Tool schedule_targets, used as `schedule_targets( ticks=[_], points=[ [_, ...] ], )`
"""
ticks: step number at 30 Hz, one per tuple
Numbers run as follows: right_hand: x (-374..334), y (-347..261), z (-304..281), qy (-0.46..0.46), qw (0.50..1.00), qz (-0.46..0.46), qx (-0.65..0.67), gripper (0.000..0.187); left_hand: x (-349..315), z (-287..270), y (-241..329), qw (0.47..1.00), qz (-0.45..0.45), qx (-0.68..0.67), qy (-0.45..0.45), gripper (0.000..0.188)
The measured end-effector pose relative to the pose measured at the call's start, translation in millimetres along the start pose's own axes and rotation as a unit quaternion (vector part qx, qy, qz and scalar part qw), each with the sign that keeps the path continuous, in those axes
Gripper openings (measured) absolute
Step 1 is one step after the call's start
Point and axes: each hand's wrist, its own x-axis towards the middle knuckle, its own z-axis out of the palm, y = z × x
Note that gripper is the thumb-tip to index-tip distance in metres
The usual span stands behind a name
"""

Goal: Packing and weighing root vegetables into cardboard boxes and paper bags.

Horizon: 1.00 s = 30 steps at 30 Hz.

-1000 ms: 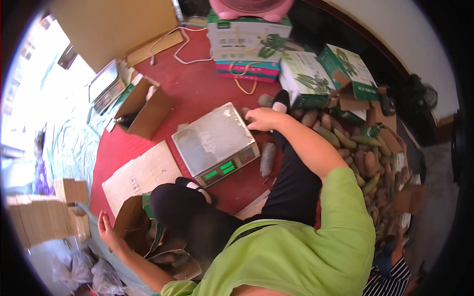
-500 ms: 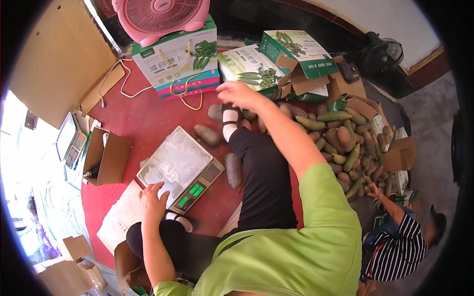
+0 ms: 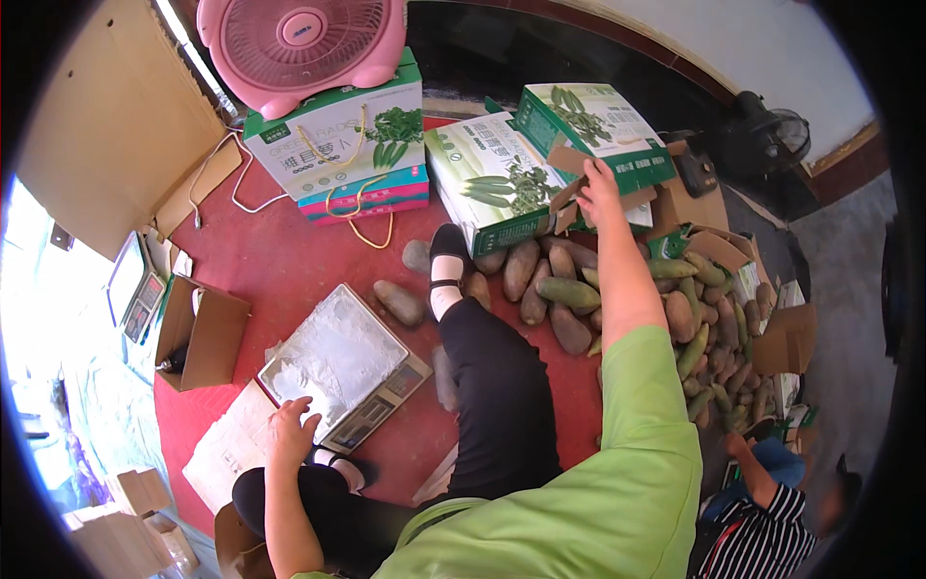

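The fingers of the right hand [image 3: 600, 193] were curled over the brown flap of an open green and white carton [image 3: 588, 130], seeming to grip its edge, with the arm stretched far forward in a green sleeve. That carton stood tilted on the far side of the red floor [image 3: 289, 270], touching a second green and white carton [image 3: 487, 183] to its left. Below the arm lay a heap of long brown and green vegetables [image 3: 579, 299], spreading rightward among more open cartons.

The left hand [image 3: 292, 431] lay flat with fingers spread and open, gripping nothing, on the near corner of a digital scale [image 3: 342, 367] with a silvery platform. The scale sat on the floor just beside the person's bent legs in black trousers. A sheet of paper [image 3: 227, 449] lay partly beneath the hand's wrist side.

Farther off, a pink fan [image 3: 304, 43] stood on stacked boxes [image 3: 338, 145]. An open brown box [image 3: 198, 333] sat left of the scale. Another person in a striped shirt [image 3: 762, 536] crouched at the lower right.
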Motion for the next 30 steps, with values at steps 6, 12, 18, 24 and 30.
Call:
schedule_targets(
  ticks=[6,12,18,24,30],
  points=[
    [36.0,-1.1,4.7,-0.015,1.000,0.006,0.011,0.075,8.3,0.6,11.5,0.998,-0.049,0.021,-0.038,0.032],
    [55.2,6.9,6.9,-0.030,0.989,0.001,0.143,0.063,10.1,2.3,14.9,0.998,-0.033,0.028,-0.047,0.032],
    [34.7,2.5,3.0,0.089,0.977,-0.032,0.189,0.047,10.2,-0.4,16.7,0.999,-0.017,0.030,-0.035,0.032],
    [-9.0,-21.4,-41.9,0.168,0.924,-0.250,0.235,0.025,4.9,-3.0,18.9,0.999,0.006,0.025,-0.029,0.033],
    [-77.7,-94.4,-67.7,0.115,0.927,-0.286,0.214,0.018,-11.3,-9.5,13.7,1.000,0.018,0.015,-0.005,0.033]
  ],
)
